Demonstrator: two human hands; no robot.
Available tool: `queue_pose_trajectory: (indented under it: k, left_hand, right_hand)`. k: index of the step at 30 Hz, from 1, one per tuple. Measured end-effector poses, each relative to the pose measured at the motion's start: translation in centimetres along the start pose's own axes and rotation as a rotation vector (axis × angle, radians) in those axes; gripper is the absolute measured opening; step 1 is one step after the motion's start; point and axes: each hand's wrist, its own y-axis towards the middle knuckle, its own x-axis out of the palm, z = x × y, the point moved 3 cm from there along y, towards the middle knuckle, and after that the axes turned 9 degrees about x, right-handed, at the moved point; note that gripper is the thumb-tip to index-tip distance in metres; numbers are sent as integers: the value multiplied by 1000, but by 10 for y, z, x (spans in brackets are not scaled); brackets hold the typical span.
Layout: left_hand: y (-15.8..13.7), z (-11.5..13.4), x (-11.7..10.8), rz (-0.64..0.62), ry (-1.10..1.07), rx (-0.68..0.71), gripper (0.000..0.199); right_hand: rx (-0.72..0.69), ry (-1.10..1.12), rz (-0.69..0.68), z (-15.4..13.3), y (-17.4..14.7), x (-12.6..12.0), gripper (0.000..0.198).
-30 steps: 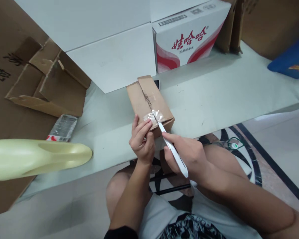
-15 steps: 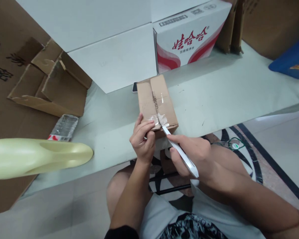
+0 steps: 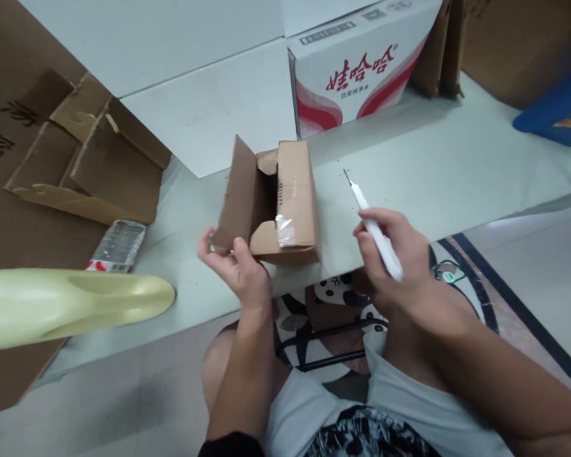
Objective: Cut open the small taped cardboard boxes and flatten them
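Head view: box [image 3: 292,197] flap in left hand [image 3: 235,266].

On the worktop [image 3: 433,171] a small box [image 3: 292,203] stands with its left flap [image 3: 235,197] raised, pinched at its near corner by the left hand [image 3: 238,270]. The right hand [image 3: 397,260] holds a white knife [image 3: 374,225] beside the box, blade pointing away, clear of it.
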Motion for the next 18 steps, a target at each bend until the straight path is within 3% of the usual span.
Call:
queue_pose_trajectory:
  k: [3,7,10,13,16,18]
  left_hand:
    - [9,-27,-11,9,40,-15,57]
    - [8,-73,-25,-20,26,-247,41]
    - [4,-86,-33,-97,177,-348,25]
    - [5,-78,-36,-253,335,-275,13]
    - [5,-72,-35,-412,355,-244,19]
    - [6,-69,-33,-466,300,-162,25]
  right_hand:
    - [99,-217,-214,29,15,30,50]
    - [201,-457,-544,48,11,50,63]
    - [200,-526,-593,45,5,51,63]
    - [173,-516,-649,39,3,52,53]
    - [160,-404,-708,33,4,54,68]
    - [135,-293,-657,29,7,54,77]
